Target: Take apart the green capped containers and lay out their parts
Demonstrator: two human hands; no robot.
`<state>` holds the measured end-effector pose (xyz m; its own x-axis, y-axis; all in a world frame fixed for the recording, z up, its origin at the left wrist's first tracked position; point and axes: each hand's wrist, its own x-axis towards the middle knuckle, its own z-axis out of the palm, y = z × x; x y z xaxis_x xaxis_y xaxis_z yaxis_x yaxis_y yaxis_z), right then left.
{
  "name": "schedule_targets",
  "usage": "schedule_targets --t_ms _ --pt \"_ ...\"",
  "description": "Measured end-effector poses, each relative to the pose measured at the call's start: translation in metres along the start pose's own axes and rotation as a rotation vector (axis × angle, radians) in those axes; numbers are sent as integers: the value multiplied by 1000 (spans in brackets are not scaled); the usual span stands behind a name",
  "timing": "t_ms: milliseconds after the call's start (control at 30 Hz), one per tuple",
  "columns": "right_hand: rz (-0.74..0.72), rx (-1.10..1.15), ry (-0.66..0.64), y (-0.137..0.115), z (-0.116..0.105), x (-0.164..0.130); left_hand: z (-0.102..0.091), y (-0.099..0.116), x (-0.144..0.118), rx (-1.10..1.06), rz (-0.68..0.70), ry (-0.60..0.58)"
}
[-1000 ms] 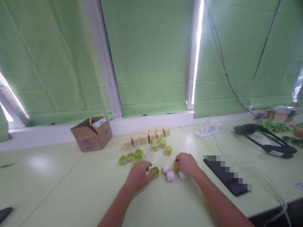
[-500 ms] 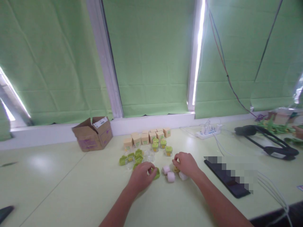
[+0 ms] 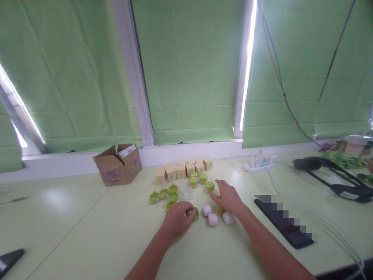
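Observation:
My left hand (image 3: 177, 219) is curled on a green lid (image 3: 196, 214) lying on the pale green table (image 3: 87, 233). My right hand (image 3: 228, 196) reaches toward a small jar with a green lid (image 3: 209, 186), fingers apart, holding nothing I can see. Three pink rolls (image 3: 212, 219) and a small yellow piece (image 3: 219, 210) lie between and below my hands. More green lids (image 3: 163, 193), clear jars (image 3: 184, 192) and lidded jars (image 3: 193, 181) sit just beyond. A row of small tan boxes (image 3: 180, 170) stands behind them.
An open cardboard box (image 3: 118, 169) sits at the back left. A white power strip (image 3: 259, 164) with cables lies at the back right, a black flat device (image 3: 287, 229) to the right, and a black stand (image 3: 335, 177) farther right. Green blinds cover the windows.
My right hand has lifted off the yellow piece and pink rolls and moved up toward the green-lidded jar. My left hand stays on the green lid. The view has shifted slightly.

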<state>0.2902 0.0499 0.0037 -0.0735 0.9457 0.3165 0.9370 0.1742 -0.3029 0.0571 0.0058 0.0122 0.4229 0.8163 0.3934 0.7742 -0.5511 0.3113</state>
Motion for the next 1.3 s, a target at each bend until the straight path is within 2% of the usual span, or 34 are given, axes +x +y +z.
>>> schedule_targets --t_ms 200,433,733,900,1300 --pt "18 -56 -75 5 7 11 -1 0 0 9 -2 -3" --pt "11 -81 -118 5 5 30 -3 1 0 15 -29 -11" --pt "2 -53 -110 3 26 37 1 -2 -1 4 -7 -6" --pt "-49 -87 -93 6 23 37 1 -2 0 14 -21 -19" --pt "-41 -69 -108 6 17 33 1 -1 1 43 -34 -14"
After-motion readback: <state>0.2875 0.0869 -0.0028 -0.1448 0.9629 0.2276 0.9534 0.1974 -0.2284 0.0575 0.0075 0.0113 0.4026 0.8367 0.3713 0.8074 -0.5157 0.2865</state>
